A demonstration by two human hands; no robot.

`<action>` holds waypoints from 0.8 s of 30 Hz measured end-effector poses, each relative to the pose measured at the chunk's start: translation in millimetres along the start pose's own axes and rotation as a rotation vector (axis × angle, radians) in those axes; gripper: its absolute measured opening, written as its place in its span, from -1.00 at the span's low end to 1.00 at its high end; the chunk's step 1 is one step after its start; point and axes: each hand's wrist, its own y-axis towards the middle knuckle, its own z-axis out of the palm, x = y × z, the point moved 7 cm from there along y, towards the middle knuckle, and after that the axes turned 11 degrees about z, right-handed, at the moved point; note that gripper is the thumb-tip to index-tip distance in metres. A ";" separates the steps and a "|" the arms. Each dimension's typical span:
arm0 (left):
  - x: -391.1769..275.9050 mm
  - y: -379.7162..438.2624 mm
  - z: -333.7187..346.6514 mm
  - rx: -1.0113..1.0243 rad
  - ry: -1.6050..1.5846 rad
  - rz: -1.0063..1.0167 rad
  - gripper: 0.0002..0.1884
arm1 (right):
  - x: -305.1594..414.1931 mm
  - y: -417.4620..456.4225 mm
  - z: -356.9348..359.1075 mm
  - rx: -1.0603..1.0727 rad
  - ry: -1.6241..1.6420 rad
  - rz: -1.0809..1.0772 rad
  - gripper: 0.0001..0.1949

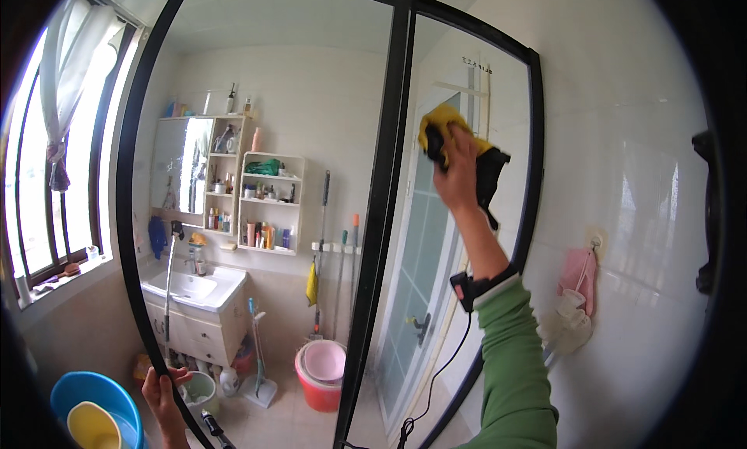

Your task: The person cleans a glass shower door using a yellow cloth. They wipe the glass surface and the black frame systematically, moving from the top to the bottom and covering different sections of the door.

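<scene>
My right hand (458, 172) presses a yellow and black cloth (446, 122) against the upper part of the right glass panel (432, 227); the cloth's dark part hangs down beside the wrist. A black band with a small device (464, 291) and a cable is strapped around that wrist, over a green sleeve. Low on the left, my left hand (163, 393) is closed around the black metal edge (140, 309) of the shower enclosure's glass door. Through the glass show a white washbasin (198, 285), a mirror cabinet (181, 163) and a white shelf unit (271, 207) with bottles.
A blue basin (96, 382) holding a yellow basin (93, 425) is at lower left. Behind the glass are a red bucket (321, 390), a dustpan (258, 389) and mops on the wall. A pink cloth (575, 277) hangs at right; a curtained window (58, 128) is at left.
</scene>
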 end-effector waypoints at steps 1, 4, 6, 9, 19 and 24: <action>2.5 0.4 -1.4 0.012 -0.001 -0.014 -0.84 | -6.9 19.6 3.8 -0.021 -0.008 -0.014 -0.41; 3.3 0.9 -8.2 0.041 0.029 -0.034 -0.83 | -26.9 77.1 24.9 -0.013 -0.037 -0.023 -0.46; 1.7 1.6 -1.5 0.068 0.042 -0.027 -0.81 | -47.0 122.4 38.8 0.047 -0.097 -0.014 -0.48; 4.4 0.7 8.7 0.066 0.079 -0.059 -0.80 | -62.1 185.7 44.2 0.003 -0.282 -0.079 -0.50; -8.0 2.2 14.1 0.168 0.092 -0.097 -0.68 | -52.8 270.5 86.0 -0.051 -0.288 -0.039 -0.50; -5.9 2.5 -2.3 0.172 0.153 -0.029 -0.70 | -42.0 229.1 73.5 -0.044 -0.129 -0.224 -0.57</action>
